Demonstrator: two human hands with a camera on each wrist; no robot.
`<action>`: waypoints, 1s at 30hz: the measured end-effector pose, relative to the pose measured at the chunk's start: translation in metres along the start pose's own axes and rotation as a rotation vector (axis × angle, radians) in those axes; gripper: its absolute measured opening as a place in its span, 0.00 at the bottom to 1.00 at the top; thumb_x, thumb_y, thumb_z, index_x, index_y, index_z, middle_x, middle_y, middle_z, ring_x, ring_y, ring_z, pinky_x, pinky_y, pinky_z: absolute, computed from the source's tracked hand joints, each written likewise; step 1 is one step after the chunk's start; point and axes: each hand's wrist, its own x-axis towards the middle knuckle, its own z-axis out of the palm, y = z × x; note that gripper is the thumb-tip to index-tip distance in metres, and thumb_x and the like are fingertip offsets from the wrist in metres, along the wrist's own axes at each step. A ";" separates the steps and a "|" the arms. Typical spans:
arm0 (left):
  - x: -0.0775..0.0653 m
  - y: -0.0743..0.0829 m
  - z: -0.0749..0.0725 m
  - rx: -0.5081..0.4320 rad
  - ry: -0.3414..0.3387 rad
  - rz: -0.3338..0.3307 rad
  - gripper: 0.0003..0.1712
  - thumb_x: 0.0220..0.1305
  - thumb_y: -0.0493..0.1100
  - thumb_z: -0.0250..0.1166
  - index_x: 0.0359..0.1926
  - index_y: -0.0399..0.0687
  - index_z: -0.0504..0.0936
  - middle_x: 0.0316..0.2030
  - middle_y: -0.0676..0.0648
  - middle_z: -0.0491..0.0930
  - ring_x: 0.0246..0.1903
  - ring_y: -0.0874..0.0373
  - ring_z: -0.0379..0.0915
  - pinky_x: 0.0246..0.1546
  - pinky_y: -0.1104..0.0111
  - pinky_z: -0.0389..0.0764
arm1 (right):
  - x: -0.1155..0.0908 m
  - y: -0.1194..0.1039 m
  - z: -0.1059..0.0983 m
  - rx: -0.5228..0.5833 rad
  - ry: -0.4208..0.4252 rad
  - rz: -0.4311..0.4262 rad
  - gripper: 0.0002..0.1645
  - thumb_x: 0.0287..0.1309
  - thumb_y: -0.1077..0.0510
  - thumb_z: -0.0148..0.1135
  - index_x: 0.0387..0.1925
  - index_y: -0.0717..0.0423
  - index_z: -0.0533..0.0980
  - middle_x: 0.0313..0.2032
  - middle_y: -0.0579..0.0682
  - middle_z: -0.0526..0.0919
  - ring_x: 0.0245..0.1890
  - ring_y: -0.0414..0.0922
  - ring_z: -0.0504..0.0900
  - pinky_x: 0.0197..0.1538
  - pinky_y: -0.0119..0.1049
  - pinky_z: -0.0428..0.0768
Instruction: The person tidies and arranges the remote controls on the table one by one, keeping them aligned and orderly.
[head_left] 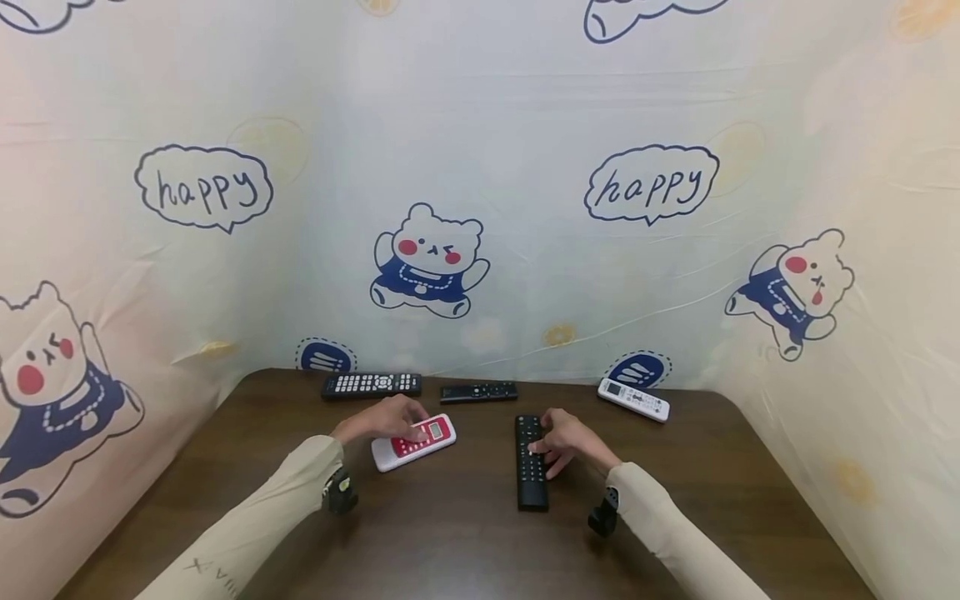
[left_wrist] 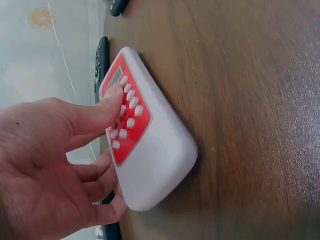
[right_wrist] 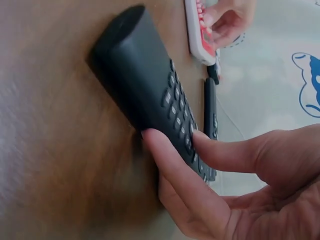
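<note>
My left hand (head_left: 384, 418) grips a white remote control with a red button panel (head_left: 387, 456). In the left wrist view its thumb lies over the white buttons, and the other fingers curl at the far side edge of the remote (left_wrist: 157, 160). My right hand (head_left: 570, 437) holds a long black remote control (head_left: 532, 493) that points away from me. As the right wrist view shows, the thumb touches the button face of the black remote (right_wrist: 135, 75) and the index fingertip is against its side. The other fingers partly disappear behind it.
Along the back of the brown wooden table (head_left: 465, 533) lie a black remote with white buttons (head_left: 371, 384) and a slimmer black remote (head_left: 478, 392). A white remote (head_left: 634, 400) sits at the back right. Printed cloth (head_left: 525, 167) hangs behind and beside the table.
</note>
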 end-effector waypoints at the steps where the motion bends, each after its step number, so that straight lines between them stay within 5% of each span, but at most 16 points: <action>1: 0.000 0.001 0.000 -0.006 0.001 0.003 0.22 0.65 0.41 0.74 0.56 0.33 0.84 0.42 0.42 0.85 0.40 0.53 0.81 0.40 0.63 0.85 | 0.000 0.000 -0.001 -0.004 -0.007 0.002 0.36 0.66 0.69 0.68 0.68 0.71 0.61 0.41 0.68 0.79 0.39 0.59 0.88 0.37 0.45 0.92; 15: -0.006 0.019 -0.003 -0.058 0.091 -0.059 0.19 0.65 0.38 0.72 0.53 0.32 0.85 0.40 0.40 0.86 0.38 0.52 0.83 0.41 0.61 0.87 | 0.008 -0.001 -0.003 0.001 0.002 0.019 0.34 0.66 0.68 0.68 0.68 0.70 0.63 0.41 0.66 0.79 0.39 0.58 0.87 0.38 0.45 0.92; 22: -0.008 0.020 -0.008 -0.263 0.093 -0.148 0.24 0.67 0.39 0.71 0.60 0.31 0.80 0.45 0.38 0.85 0.38 0.51 0.85 0.38 0.59 0.91 | 0.012 0.000 -0.004 0.041 0.008 0.007 0.37 0.66 0.70 0.68 0.70 0.68 0.61 0.45 0.68 0.76 0.39 0.58 0.86 0.38 0.46 0.92; 30: -0.007 0.017 -0.014 -0.461 0.087 -0.154 0.33 0.69 0.42 0.71 0.70 0.35 0.72 0.52 0.35 0.83 0.43 0.48 0.85 0.43 0.55 0.91 | 0.011 0.002 -0.003 0.082 0.011 -0.012 0.40 0.65 0.71 0.67 0.73 0.67 0.58 0.44 0.67 0.75 0.37 0.55 0.84 0.39 0.46 0.92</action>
